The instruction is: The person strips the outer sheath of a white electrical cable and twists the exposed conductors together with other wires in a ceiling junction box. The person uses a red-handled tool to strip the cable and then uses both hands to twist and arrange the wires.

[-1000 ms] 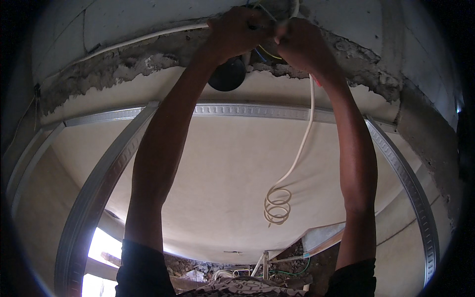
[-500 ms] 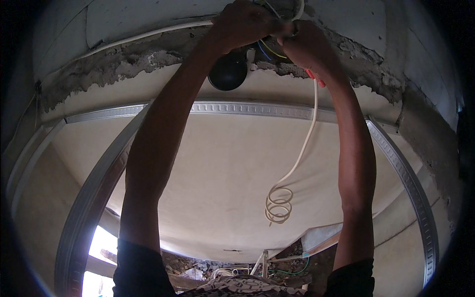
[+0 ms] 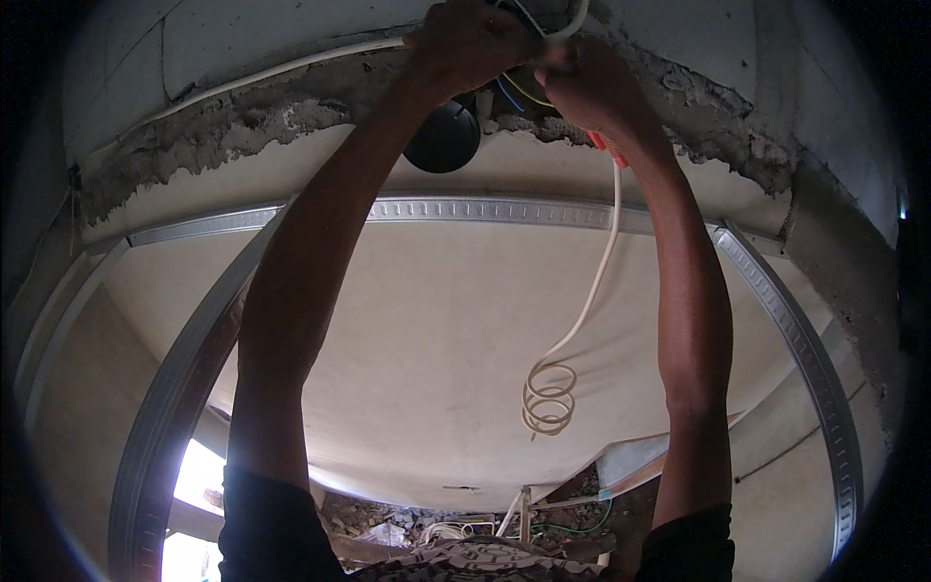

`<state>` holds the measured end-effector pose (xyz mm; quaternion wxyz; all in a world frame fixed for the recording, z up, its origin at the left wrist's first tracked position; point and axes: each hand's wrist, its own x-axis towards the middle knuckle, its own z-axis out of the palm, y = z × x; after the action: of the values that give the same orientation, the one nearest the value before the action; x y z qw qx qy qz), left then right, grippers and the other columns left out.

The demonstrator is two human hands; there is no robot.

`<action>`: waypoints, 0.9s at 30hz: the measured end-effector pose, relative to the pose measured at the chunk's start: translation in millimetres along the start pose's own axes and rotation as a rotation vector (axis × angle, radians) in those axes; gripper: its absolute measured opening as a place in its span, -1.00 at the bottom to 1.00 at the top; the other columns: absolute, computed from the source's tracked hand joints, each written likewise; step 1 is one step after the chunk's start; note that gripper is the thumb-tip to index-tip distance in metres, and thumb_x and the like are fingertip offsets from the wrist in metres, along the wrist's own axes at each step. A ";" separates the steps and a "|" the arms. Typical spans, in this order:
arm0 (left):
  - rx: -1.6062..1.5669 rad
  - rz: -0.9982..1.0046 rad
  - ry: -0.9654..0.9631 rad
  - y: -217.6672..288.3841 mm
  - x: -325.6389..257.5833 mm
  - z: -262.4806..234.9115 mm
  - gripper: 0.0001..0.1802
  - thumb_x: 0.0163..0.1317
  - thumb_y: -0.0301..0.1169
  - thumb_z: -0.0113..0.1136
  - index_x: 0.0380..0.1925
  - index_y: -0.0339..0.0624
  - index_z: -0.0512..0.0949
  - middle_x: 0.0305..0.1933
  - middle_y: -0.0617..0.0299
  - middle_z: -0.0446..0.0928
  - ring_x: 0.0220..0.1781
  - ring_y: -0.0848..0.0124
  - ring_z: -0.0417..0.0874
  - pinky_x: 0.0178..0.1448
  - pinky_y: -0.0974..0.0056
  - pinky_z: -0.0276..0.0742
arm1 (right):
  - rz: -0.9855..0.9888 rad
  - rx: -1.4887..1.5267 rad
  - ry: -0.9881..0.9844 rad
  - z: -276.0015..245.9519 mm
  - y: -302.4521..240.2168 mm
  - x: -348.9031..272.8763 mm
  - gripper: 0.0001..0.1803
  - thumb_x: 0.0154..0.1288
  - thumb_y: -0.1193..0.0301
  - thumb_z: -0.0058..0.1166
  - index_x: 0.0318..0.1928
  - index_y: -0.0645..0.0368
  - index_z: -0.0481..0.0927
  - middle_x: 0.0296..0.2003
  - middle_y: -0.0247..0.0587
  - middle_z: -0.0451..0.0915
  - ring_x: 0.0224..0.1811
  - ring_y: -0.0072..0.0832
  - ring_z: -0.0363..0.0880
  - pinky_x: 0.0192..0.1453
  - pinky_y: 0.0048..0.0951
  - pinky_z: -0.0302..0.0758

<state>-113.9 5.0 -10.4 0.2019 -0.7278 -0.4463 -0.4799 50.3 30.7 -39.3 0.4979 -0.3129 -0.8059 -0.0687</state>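
Observation:
Both arms reach up to the top of the head view. My left hand (image 3: pixel 472 47) is closed beside the white cable (image 3: pixel 291 63) that runs along the wall from the left; what its fingertips pinch is blurred. My right hand (image 3: pixel 593 85) is wrapped round red-handled pliers (image 3: pixel 609 147), whose jaws are hidden. The fingers of both hands nearly meet. Just below them, a blue wire (image 3: pixel 509 95) and a yellow-green wire (image 3: pixel 529 93) come out. Another white cable (image 3: pixel 609 247) hangs below my right hand and ends in loose coils.
A round black fitting (image 3: pixel 442 138) sits below my left hand. Metal channels (image 3: pixel 485 210) frame the pale panel (image 3: pixel 436 339), with a curved one (image 3: pixel 795 339) at the right and another at the left. Rough broken plaster (image 3: pixel 242 131) runs along the wall. Rubble (image 3: pixel 388 519) lies low down.
Both hands have shifted very slightly to the left, still close together. The red handles have moved a little with my right hand. The hanging cable has barely moved.

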 end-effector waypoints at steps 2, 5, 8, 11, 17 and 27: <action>-0.016 -0.072 -0.042 8.5 -0.1 -2.8 -0.49 0.01 0.05 0.46 -0.63 -0.22 0.61 -0.73 0.34 0.45 -0.64 0.59 0.41 -0.53 0.33 0.36 | -0.014 -0.073 -0.001 -0.7 3.6 4.1 -0.68 0.20 0.27 0.11 -0.14 0.24 0.63 -0.35 0.08 0.67 -0.29 -0.12 0.70 -0.15 -0.18 0.56; -0.027 -0.096 -0.031 5.5 1.1 -2.5 -0.42 -0.07 0.13 0.49 -0.69 -0.21 0.59 -0.73 0.35 0.46 -0.63 0.60 0.41 -0.53 0.34 0.37 | -0.010 -0.090 0.008 -2.2 -2.1 1.1 -0.65 0.19 0.24 0.11 -0.14 0.25 0.63 -0.35 0.11 0.67 -0.27 -0.11 0.70 -0.15 -0.17 0.56; -0.091 -0.082 -0.008 9.1 -3.3 -2.7 -0.41 -0.05 0.12 0.48 -0.71 -0.21 0.55 -0.74 0.37 0.42 -0.64 0.60 0.38 -0.54 0.34 0.34 | -0.050 -0.097 0.045 1.2 0.6 1.2 -0.65 0.20 0.23 0.10 -0.16 0.26 0.63 -0.38 0.11 0.66 -0.30 -0.10 0.70 -0.18 -0.16 0.56; -0.087 -0.098 -0.009 14.8 -4.8 -2.8 -0.41 -0.03 0.12 0.47 -0.73 -0.20 0.52 -0.76 0.38 0.39 -0.65 0.61 0.38 -0.55 0.34 0.34 | -0.065 -0.083 0.049 3.4 7.3 3.0 -0.65 0.21 0.22 0.09 -0.19 0.27 0.64 -0.43 0.08 0.66 -0.35 -0.11 0.69 -0.22 -0.16 0.55; 0.001 -0.105 -0.028 8.7 0.0 -1.7 -0.43 0.00 0.11 0.44 -0.70 -0.20 0.56 -0.74 0.37 0.43 -0.63 0.60 0.43 -0.53 0.36 0.39 | -0.057 -0.053 0.062 9.6 10.6 5.4 -0.68 0.23 0.23 0.08 -0.24 0.27 0.65 -0.51 0.01 0.64 -0.43 -0.20 0.68 -0.29 -0.20 0.54; -0.036 -0.103 -0.013 11.0 -3.0 -1.5 -0.44 0.00 0.14 0.43 -0.64 -0.19 0.63 -0.71 0.36 0.49 -0.63 0.59 0.45 -0.52 0.35 0.40 | -0.030 -0.080 0.063 10.1 8.4 4.3 -0.67 0.25 0.22 0.06 -0.21 0.25 0.65 -0.49 -0.01 0.65 -0.42 -0.26 0.68 -0.30 -0.23 0.53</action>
<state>-105.8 -3.1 -10.9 0.1608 -0.7105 -0.4759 -0.4928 46.1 43.6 -42.3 0.5091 -0.3182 -0.7909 -0.1182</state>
